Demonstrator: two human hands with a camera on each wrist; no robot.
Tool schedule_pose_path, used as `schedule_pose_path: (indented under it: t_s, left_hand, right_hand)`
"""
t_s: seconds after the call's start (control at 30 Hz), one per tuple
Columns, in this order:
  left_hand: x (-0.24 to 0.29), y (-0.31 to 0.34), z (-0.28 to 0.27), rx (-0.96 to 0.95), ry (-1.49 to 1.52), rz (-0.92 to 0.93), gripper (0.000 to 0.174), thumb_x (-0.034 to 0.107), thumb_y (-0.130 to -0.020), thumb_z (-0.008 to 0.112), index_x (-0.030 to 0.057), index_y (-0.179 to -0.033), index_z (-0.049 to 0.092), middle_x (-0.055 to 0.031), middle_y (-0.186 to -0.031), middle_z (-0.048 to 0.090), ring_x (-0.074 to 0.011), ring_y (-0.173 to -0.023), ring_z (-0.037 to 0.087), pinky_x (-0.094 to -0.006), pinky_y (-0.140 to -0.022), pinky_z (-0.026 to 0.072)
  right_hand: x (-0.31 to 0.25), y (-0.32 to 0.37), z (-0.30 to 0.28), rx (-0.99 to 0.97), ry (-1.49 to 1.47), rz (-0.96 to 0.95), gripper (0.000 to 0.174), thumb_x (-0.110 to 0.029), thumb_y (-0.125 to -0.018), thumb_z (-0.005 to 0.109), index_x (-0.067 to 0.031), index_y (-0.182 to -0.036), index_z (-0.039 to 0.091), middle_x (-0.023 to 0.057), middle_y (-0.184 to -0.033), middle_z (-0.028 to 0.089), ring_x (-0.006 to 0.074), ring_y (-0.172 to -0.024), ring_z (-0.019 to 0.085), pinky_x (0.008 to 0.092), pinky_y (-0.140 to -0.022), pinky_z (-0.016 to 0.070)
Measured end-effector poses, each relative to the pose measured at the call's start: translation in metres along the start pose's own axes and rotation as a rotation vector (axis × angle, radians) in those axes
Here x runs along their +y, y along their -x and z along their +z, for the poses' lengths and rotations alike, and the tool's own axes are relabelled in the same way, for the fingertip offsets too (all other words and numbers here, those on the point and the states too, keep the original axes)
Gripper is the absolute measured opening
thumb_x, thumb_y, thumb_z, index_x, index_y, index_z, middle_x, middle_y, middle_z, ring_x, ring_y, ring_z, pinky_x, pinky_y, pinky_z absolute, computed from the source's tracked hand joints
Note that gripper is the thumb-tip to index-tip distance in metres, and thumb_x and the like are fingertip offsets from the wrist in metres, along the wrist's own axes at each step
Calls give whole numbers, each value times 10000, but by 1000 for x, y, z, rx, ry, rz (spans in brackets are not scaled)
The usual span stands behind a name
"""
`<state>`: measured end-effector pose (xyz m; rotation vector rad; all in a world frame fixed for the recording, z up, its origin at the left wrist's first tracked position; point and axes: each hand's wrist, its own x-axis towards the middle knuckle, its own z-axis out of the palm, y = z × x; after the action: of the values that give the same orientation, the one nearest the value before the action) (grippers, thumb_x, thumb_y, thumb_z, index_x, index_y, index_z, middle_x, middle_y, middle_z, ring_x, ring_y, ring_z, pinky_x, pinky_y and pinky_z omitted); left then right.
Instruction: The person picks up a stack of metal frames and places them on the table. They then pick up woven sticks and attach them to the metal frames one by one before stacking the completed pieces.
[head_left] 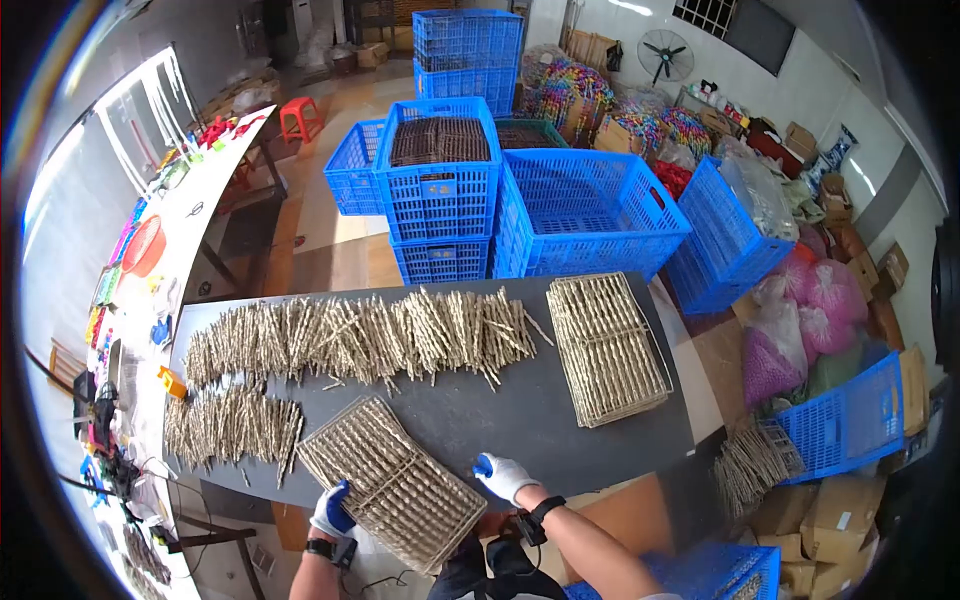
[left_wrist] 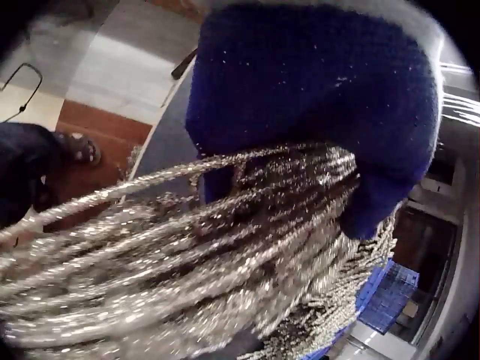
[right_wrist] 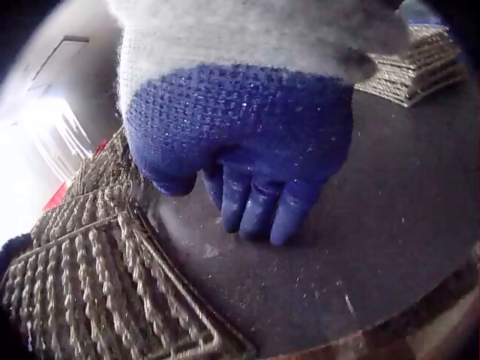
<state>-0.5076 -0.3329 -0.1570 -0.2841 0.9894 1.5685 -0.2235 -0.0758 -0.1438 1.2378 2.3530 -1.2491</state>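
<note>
My left hand (head_left: 333,510), in a white glove with blue coated fingers, grips the left edge of a rectangular openwork panel (head_left: 395,485) made of rows of glittery twisted strands in a thin frame. This panel lies tilted across the table's front edge. In the left wrist view the blue fingers (left_wrist: 315,82) bend over the ends of the strands. My right hand (head_left: 505,478) hovers close over the dark table to the right of the panel. The right wrist view shows its blue fingers (right_wrist: 259,206) loosely bent downward with nothing held.
A stack of similar panels (head_left: 610,350) lies on the table (head_left: 500,420) at right. Loose twisted sticks (head_left: 360,335) run along its back, with another pile (head_left: 235,430) at left. Blue crates (head_left: 440,195) stand beyond the table; another crate (head_left: 840,415) sits at right. A yellow object (head_left: 172,382) is by the left edge.
</note>
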Motion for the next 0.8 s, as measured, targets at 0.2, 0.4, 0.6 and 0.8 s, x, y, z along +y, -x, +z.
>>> schedule_pose_path:
  t_s: [0.2, 0.4, 0.6, 0.8]
  left_hand:
    - [70, -24, 18, -91, -518, -100, 273, 89, -865, 629, 34, -1131, 603, -45, -962, 657, -178, -866, 631, -368, -765, 537]
    - [111, -94, 58, -523, -1484, -54, 322, 123, -797, 711, 6, -1093, 665, -61, -1002, 699, -130, -897, 619, -263, -818, 480]
    - [105, -90, 221, -591, -1801, -224, 478, 268, -776, 761, 41, -1175, 626, -72, -963, 701, -140, -867, 609, -279, -779, 465]
    - [94, -87, 304, -897, -2025, -231, 561, 370, -757, 769, 49, -1186, 602, -134, -959, 683, -208, -851, 626, -315, -762, 477]
  right_hand:
    - [8, -5, 13, 359, -154, -99, 549, -386, -849, 677, -39, -1249, 534, 188, -1117, 654, 346, -1035, 627, 426, -876, 504]
    - [-38, -19, -73, 359, -126, -351, 766, -445, -798, 727, -92, -1395, 401, 195, -1264, 578, 345, -1141, 573, 407, -971, 457]
    - [-21, -15, -78, -120, -316, -304, 894, -312, -741, 823, -41, -1440, 337, 170, -1317, 558, 260, -1195, 554, 342, -1002, 423]
    - [16, -6, -64, 74, -602, -290, 679, -204, -726, 832, -40, -1300, 508, 105, -1146, 669, 162, -1028, 617, 306, -929, 461]
